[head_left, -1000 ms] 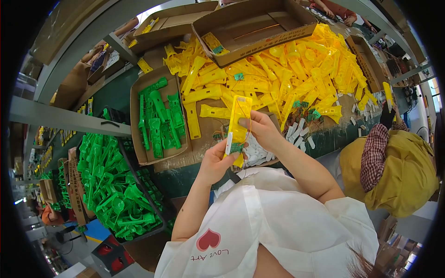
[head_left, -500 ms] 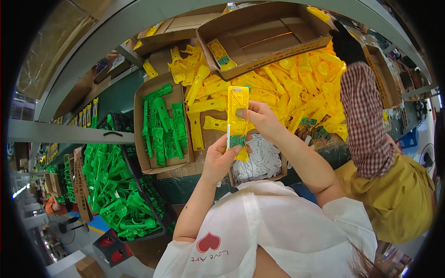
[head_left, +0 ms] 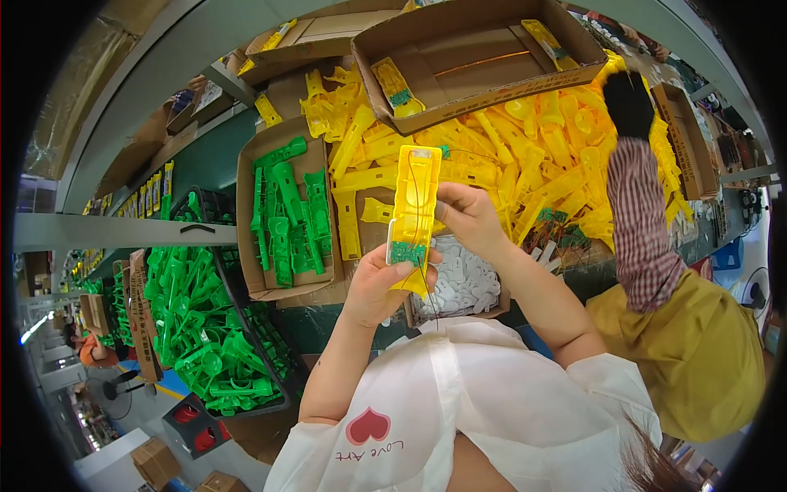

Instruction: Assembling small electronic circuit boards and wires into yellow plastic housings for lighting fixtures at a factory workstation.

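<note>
My left hand (head_left: 379,283) grips the lower end of a yellow plastic housing (head_left: 416,184), its thumb by a small green circuit board (head_left: 407,252). The housing is upright in view, its hollow side facing me, with thin dark and red wires running along it and hanging below. My right hand (head_left: 471,217) is beside the housing's right edge, thumb and fingers pinched together; what they hold is too small to make out. Beneath my hands stands a carton of small white plastic parts (head_left: 467,283). A heap of yellow housings (head_left: 525,156) lies just beyond.
An open carton (head_left: 475,70) holding two yellow housings with boards rests on the heap. Left stand a carton of green housings (head_left: 288,209) and a black crate of green parts (head_left: 205,328). At right reaches a co-worker's black-gloved hand (head_left: 630,107). A metal rail (head_left: 123,232) crosses at left.
My right hand has moved off the housing's inside to its right edge. The co-worker's gloved hand has drawn back from the far carton, where a second yellow housing now shows.
</note>
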`<state>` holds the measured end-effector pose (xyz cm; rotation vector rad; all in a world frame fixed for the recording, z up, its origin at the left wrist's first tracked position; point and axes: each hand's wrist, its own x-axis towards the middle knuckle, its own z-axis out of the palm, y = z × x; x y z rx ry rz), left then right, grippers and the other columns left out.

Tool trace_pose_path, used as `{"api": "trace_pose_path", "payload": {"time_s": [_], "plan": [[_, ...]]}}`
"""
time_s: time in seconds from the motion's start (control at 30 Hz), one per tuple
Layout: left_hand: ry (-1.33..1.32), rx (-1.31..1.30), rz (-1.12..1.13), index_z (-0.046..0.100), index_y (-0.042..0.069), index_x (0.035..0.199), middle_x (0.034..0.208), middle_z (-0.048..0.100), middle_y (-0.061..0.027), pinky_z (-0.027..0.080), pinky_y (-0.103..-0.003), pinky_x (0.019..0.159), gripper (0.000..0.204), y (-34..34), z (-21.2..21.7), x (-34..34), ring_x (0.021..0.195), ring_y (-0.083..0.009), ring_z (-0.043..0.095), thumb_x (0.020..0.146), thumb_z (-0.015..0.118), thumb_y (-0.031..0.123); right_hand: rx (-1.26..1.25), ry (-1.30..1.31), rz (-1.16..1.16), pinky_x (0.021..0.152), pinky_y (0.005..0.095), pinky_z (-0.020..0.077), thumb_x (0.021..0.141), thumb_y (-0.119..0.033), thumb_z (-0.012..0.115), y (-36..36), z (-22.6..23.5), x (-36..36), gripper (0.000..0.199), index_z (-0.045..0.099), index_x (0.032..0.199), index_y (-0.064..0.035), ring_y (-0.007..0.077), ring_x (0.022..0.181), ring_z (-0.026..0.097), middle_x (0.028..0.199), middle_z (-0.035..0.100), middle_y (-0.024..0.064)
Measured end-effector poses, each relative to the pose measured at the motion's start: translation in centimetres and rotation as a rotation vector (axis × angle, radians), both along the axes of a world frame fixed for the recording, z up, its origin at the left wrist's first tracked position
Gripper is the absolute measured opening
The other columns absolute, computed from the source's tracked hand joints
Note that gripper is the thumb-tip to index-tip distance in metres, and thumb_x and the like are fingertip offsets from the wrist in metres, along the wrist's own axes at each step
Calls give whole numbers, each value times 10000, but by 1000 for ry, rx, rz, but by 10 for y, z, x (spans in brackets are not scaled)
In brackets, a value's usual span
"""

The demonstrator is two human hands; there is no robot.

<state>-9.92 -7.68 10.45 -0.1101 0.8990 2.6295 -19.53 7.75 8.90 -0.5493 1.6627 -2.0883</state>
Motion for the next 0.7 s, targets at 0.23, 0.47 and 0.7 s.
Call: {"api": "trace_pose_path", "payload": {"time_s": [0.23,0.47,0.7], "plan": [[117,-347,52,471,-39,1137,1041,570,-128,467,-290,741,312,10,-9,-4,846,-174,574,831,499,15,-209,-372,177,742,235,455,829,-142,574,10,12,-6,260,552,1047,-3,106,811,571,891,608,37],[257,-528,190,297,7,1292,1240,415,-92,372,-304,910,580,15,-1,-19,1102,-186,445,801,599,61,155,267,-175,660,253,460,815,-149,571,-4,50,-99,210,597,954,5,86,734,556,828,622,34],[-7,-615,204,451,10,1166,1113,513,-93,434,-295,814,340,12,-13,7,965,-178,533,841,505,94,878,660,-341,715,356,467,719,-274,504,-30,34,-251,319,625,840,-5,350,814,583,823,606,218]]}}
